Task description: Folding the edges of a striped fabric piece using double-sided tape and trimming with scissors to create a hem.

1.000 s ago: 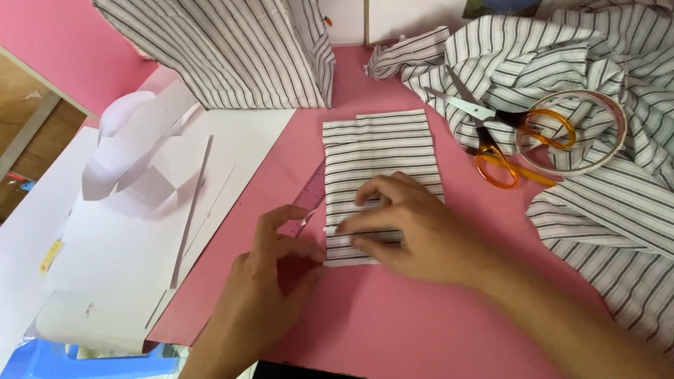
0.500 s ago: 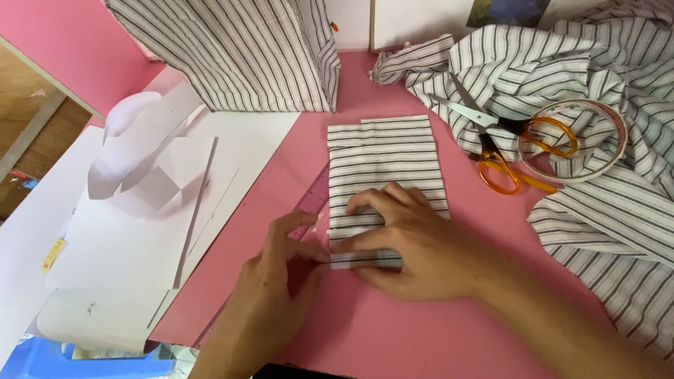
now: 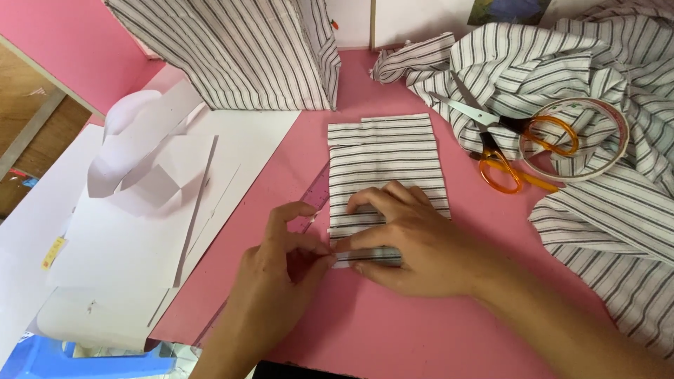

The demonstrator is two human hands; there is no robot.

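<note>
A small rectangular piece of black-and-white striped fabric (image 3: 382, 151) lies flat on the pink table (image 3: 393, 330). My right hand (image 3: 414, 238) presses down on its near end, fingers spread over the cloth and thumb along the folded lower edge. My left hand (image 3: 281, 270) pinches the near left corner of that edge. A translucent pink ruler (image 3: 314, 200) lies along the fabric's left side, partly under my left hand.
Orange-handled scissors (image 3: 502, 144) and a ring of tape (image 3: 586, 137) rest on a heap of striped cloth (image 3: 618, 203) at right. A striped fabric-covered shape (image 3: 239, 49) stands at the back. White paper sheets and cut-outs (image 3: 140, 210) cover the left.
Both hands stay at the fabric's near edge; my left hand's fingers have closed in on the corner beside the right thumb. The view shifted slightly.
</note>
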